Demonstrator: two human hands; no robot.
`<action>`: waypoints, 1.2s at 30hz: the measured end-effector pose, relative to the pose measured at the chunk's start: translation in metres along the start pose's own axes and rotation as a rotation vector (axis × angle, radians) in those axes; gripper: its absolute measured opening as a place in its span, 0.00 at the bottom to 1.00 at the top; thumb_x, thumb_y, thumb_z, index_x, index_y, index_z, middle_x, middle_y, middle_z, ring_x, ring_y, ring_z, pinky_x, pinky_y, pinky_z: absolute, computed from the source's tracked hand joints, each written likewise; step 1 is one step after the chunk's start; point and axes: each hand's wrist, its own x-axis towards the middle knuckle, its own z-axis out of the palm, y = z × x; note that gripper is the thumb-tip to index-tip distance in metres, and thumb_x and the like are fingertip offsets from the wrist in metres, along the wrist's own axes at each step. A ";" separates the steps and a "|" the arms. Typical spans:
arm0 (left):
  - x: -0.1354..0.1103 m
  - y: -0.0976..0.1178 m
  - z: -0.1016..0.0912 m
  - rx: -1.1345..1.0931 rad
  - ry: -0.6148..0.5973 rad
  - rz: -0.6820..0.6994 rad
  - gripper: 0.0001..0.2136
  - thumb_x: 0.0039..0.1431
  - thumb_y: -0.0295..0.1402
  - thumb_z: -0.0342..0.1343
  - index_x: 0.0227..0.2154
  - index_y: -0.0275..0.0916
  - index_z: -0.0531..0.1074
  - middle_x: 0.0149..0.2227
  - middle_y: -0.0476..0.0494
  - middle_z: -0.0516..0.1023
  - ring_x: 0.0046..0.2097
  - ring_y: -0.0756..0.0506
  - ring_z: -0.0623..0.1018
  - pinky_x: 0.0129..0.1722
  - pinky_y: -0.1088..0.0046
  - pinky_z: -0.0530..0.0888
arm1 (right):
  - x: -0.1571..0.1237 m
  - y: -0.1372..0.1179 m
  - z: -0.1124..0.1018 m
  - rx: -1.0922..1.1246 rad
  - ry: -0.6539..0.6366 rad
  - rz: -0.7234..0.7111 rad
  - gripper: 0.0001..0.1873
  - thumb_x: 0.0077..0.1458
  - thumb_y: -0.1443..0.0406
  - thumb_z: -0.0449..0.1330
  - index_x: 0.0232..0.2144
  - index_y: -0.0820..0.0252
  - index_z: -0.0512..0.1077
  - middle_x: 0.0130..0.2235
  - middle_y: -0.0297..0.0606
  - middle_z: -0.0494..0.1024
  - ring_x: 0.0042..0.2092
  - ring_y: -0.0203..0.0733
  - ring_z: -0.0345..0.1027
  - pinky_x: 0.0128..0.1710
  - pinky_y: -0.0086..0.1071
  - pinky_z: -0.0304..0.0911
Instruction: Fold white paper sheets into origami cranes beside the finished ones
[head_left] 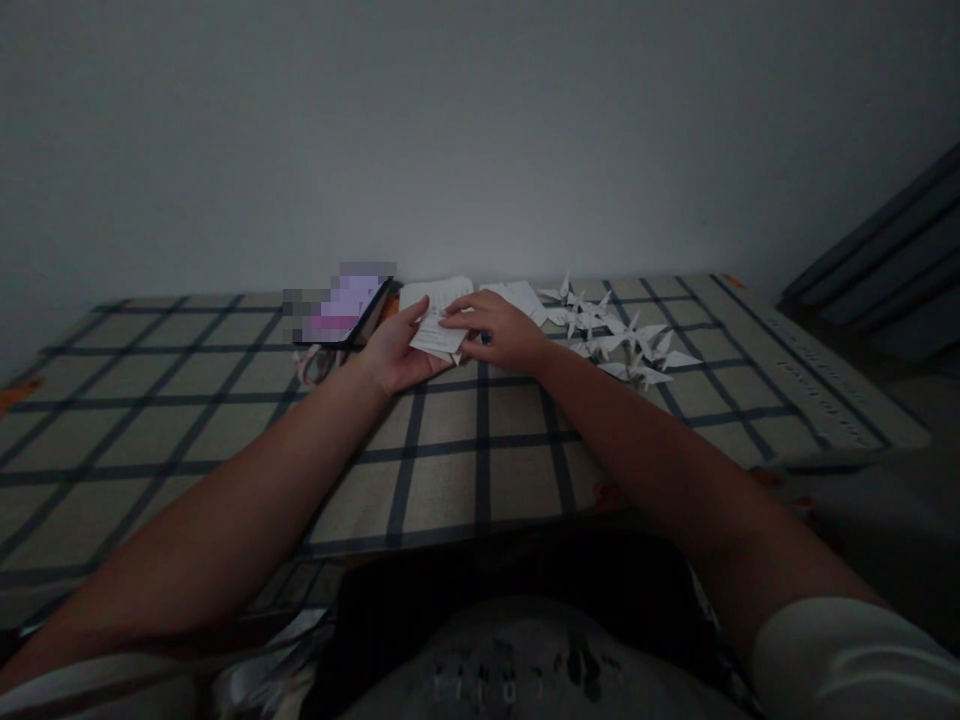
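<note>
A small folded piece of printed white paper (437, 337) lies across the palm of my left hand (397, 350), its thumb pressing along the paper's edge. From the other side my right hand (502, 330) reaches over, with its fingers bent and touching the paper's top face. Both hands are just above the table. Behind them sits a larger stack of printed white sheets (442, 290), partly covered by my hands. Several folded white paper cranes (637, 340) are heaped to the right of my right hand.
A checked cloth (480, 470) covers the table, which stands against a plain wall (480, 140). Left of my hands a phone or tablet (349, 305) with a lit, blurred screen leans up, and a pale cord-like thing (309, 368) lies below it. A dark curtain (885, 250) hangs at right.
</note>
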 end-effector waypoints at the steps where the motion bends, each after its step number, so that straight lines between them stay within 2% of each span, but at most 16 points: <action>1: -0.001 -0.001 0.000 0.007 -0.011 -0.011 0.18 0.69 0.43 0.46 0.52 0.39 0.71 0.40 0.37 0.81 0.45 0.36 0.83 0.48 0.52 0.79 | 0.000 0.000 0.001 -0.016 -0.004 -0.002 0.18 0.58 0.67 0.62 0.50 0.56 0.79 0.54 0.46 0.76 0.56 0.50 0.66 0.58 0.48 0.60; 4: -0.002 -0.002 0.001 0.020 -0.020 -0.029 0.18 0.68 0.45 0.48 0.50 0.38 0.72 0.37 0.38 0.81 0.41 0.38 0.83 0.48 0.53 0.79 | 0.000 0.000 0.004 -0.049 -0.036 -0.020 0.16 0.57 0.68 0.62 0.48 0.55 0.80 0.55 0.45 0.75 0.57 0.49 0.65 0.58 0.47 0.60; 8: -0.003 -0.001 0.002 0.019 -0.050 -0.027 0.19 0.67 0.46 0.49 0.49 0.38 0.74 0.38 0.36 0.81 0.43 0.36 0.82 0.48 0.53 0.79 | -0.001 -0.003 0.002 -0.068 -0.060 -0.014 0.12 0.61 0.66 0.61 0.44 0.55 0.82 0.52 0.45 0.75 0.54 0.48 0.65 0.57 0.45 0.60; 12: -0.003 -0.001 0.005 -0.012 -0.021 0.004 0.14 0.66 0.35 0.50 0.49 0.35 0.75 0.38 0.37 0.82 0.42 0.39 0.82 0.49 0.58 0.79 | -0.002 -0.003 -0.002 -0.105 -0.014 0.082 0.12 0.64 0.62 0.59 0.41 0.57 0.83 0.48 0.45 0.75 0.51 0.47 0.65 0.54 0.43 0.60; 15: -0.002 -0.001 0.008 -0.009 0.059 0.040 0.14 0.63 0.25 0.51 0.50 0.33 0.74 0.39 0.38 0.82 0.39 0.44 0.82 0.47 0.65 0.80 | -0.003 0.004 0.000 -0.065 0.008 0.134 0.11 0.61 0.65 0.62 0.43 0.57 0.82 0.47 0.44 0.74 0.50 0.47 0.65 0.53 0.43 0.61; 18: -0.001 -0.001 0.008 0.003 0.108 0.109 0.16 0.62 0.21 0.50 0.51 0.34 0.73 0.41 0.39 0.82 0.37 0.48 0.82 0.43 0.72 0.80 | -0.004 0.011 0.003 0.023 0.019 0.147 0.16 0.58 0.68 0.63 0.48 0.57 0.80 0.48 0.43 0.73 0.51 0.46 0.65 0.55 0.43 0.61; 20: 0.001 -0.002 0.007 0.034 0.154 0.167 0.19 0.61 0.21 0.51 0.54 0.36 0.72 0.44 0.39 0.82 0.37 0.48 0.82 0.41 0.73 0.80 | -0.005 0.013 0.004 0.070 0.011 0.162 0.16 0.59 0.66 0.62 0.50 0.56 0.80 0.49 0.44 0.73 0.52 0.45 0.66 0.56 0.43 0.61; 23: 0.005 -0.006 0.001 0.120 0.223 0.277 0.28 0.58 0.22 0.55 0.61 0.45 0.68 0.48 0.42 0.81 0.37 0.48 0.82 0.41 0.71 0.80 | -0.004 0.010 0.003 0.104 0.004 0.223 0.13 0.63 0.63 0.60 0.47 0.56 0.80 0.49 0.44 0.75 0.52 0.45 0.67 0.56 0.43 0.61; 25: 0.007 -0.009 -0.002 0.201 0.230 0.322 0.29 0.57 0.24 0.57 0.62 0.48 0.68 0.47 0.44 0.81 0.36 0.48 0.82 0.39 0.71 0.80 | -0.003 0.006 0.001 0.113 0.011 0.276 0.12 0.64 0.61 0.59 0.42 0.59 0.81 0.46 0.44 0.77 0.49 0.44 0.69 0.55 0.41 0.62; 28: 0.009 -0.013 -0.004 0.310 0.240 0.363 0.22 0.57 0.29 0.59 0.56 0.44 0.75 0.41 0.43 0.81 0.32 0.48 0.80 0.33 0.72 0.79 | 0.000 0.001 -0.001 0.140 0.021 0.358 0.15 0.65 0.59 0.57 0.35 0.61 0.80 0.38 0.41 0.79 0.42 0.41 0.70 0.47 0.35 0.62; 31: 0.007 -0.014 -0.002 0.340 0.234 0.415 0.18 0.60 0.36 0.60 0.52 0.43 0.77 0.41 0.42 0.81 0.34 0.46 0.80 0.33 0.71 0.80 | 0.001 -0.002 -0.004 0.158 0.073 0.402 0.16 0.65 0.58 0.55 0.32 0.62 0.77 0.33 0.37 0.78 0.36 0.39 0.67 0.41 0.32 0.60; 36: 0.000 -0.014 0.003 0.450 0.155 0.403 0.19 0.60 0.49 0.59 0.40 0.36 0.79 0.37 0.38 0.80 0.37 0.43 0.80 0.33 0.69 0.80 | 0.000 -0.002 -0.006 0.089 0.147 0.404 0.19 0.66 0.56 0.54 0.26 0.60 0.71 0.28 0.35 0.72 0.32 0.37 0.61 0.37 0.32 0.56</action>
